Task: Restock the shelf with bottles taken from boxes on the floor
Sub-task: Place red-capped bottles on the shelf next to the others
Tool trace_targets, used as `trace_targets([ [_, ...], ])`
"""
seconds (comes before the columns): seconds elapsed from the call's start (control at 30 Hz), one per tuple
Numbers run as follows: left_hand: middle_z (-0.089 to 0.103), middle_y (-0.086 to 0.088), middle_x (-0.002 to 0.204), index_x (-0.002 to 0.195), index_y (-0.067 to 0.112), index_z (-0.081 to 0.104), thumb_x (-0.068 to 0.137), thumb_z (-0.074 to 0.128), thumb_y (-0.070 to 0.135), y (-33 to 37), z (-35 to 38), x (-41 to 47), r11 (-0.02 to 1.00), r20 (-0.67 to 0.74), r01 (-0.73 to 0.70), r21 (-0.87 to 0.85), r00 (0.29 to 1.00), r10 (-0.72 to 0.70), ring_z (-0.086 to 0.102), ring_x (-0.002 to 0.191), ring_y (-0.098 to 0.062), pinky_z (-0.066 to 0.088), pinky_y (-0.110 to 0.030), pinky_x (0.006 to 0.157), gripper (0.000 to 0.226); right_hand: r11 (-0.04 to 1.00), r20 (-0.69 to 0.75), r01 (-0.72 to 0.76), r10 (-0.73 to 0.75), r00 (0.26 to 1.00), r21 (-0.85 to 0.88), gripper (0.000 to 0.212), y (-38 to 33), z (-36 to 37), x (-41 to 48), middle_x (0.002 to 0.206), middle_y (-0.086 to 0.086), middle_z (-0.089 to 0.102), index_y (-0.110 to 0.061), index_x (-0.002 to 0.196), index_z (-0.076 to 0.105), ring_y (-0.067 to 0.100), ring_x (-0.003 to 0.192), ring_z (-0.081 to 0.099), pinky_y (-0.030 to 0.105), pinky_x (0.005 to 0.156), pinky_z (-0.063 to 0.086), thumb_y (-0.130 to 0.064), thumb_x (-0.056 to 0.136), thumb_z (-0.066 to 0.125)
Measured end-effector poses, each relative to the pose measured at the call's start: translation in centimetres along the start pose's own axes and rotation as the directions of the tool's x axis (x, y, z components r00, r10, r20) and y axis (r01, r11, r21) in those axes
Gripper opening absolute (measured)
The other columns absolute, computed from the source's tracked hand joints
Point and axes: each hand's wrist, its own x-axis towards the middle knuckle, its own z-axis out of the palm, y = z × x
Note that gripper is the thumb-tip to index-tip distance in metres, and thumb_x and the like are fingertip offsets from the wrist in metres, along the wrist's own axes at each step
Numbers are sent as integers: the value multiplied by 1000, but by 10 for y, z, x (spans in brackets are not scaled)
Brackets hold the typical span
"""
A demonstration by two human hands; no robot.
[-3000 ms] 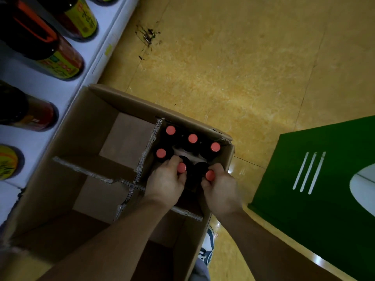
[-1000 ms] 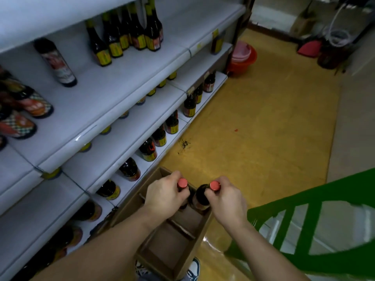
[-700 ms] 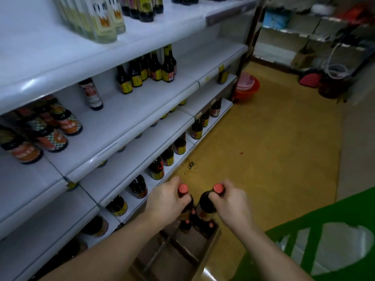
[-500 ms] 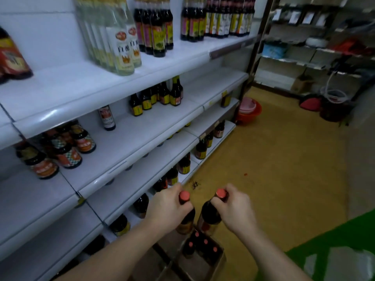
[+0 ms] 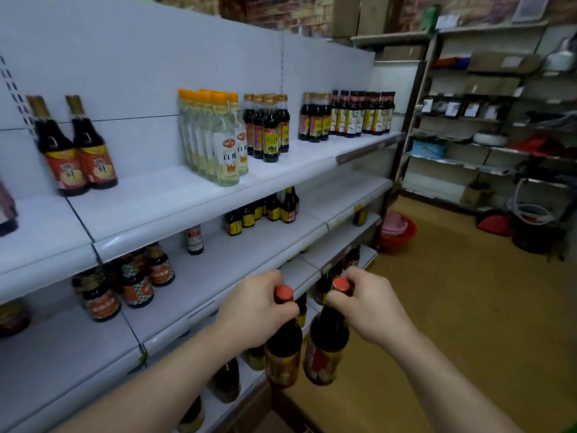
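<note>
The left bottle [image 5: 282, 350] and the right bottle [image 5: 326, 348], both dark with red caps, hang upright side by side, very close together, in front of the lower boards of the white shelf [image 5: 199, 214]. The left hand [image 5: 256, 307] grips the left bottle's neck just under the cap, and the right hand [image 5: 365, 304] grips the right bottle's neck likewise. Clear bottles [image 5: 220, 142] with orange caps stand on an upper board beside dark bottles [image 5: 268, 129]. A red basin [image 5: 398, 234] sits on the yellow floor [image 5: 468, 307] beyond.

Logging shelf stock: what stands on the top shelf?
On the top shelf: two dark bottles at left, clear orange-capped bottles, then dark bottle groups rightward. Rear rows are hidden behind the front ones.
</note>
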Motion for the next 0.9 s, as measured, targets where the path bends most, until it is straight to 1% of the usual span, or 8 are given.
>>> trace_targets([
  [0.1,56,1,72,76,23,50,76,70,40,6,-20,7,1000,-34,-3,16,999,4,57,71,-20,37,-33,56,26,999,-9,32,-32,999,11,32,-15,-10,13,80,19,60,-3,87,55,19,59,45,36,55,33,-32,85,70],
  [0.2,51,3,67,73,23,49,78,73,34,10,-39,13,1000,-67,-24,-11,998,23,50,64,-15,33,-32,55,26,995,-10,101,-101,995,-9,30,-29,-19,24,74,10,57,-8,78,51,22,60,49,36,54,34,-31,84,70],
  [0.3,48,4,64,71,21,49,73,72,37,8,-56,17,998,-93,-27,-51,995,22,45,60,-15,35,-34,58,28,990,6,139,-139,990,14,30,-42,-24,35,78,14,61,-4,84,56,27,62,57,35,54,37,-31,85,69],
  [0.47,45,8,60,65,22,47,63,69,40,3,-85,18,990,-146,15,-143,989,-36,43,57,-14,36,-34,59,29,982,35,184,-185,982,47,33,-64,-22,47,73,10,54,-5,84,53,23,60,51,39,55,42,-35,82,68],
  [0.57,47,3,62,71,14,54,63,70,37,1,-106,16,988,-173,31,-153,983,-58,44,58,-14,37,-34,59,29,977,35,206,-207,978,50,30,-80,-19,49,71,9,56,-6,83,55,24,60,54,37,54,42,-32,82,69],
  [0.67,52,2,62,70,18,56,66,73,33,1,-128,10,989,-220,31,-143,974,-62,47,58,-16,40,-33,58,24,973,37,228,-229,973,45,28,-98,-16,49,71,11,60,-10,79,54,24,61,56,37,55,43,-33,81,69],
  [0.77,54,1,64,71,18,57,71,77,27,0,-149,2,989,-264,31,-144,962,-68,48,58,-16,42,-34,55,21,968,49,247,-248,967,35,24,-119,-13,48,72,6,64,-15,78,57,25,66,64,43,58,52,-35,80,70],
  [0.9,56,1,63,68,20,57,70,77,29,-7,-175,-12,990,-298,29,-137,952,-69,48,56,-14,40,-30,53,21,963,51,261,-264,963,63,24,-150,-9,41,76,10,67,-8,84,63,29,71,68,46,63,58,-31,80,71],
])
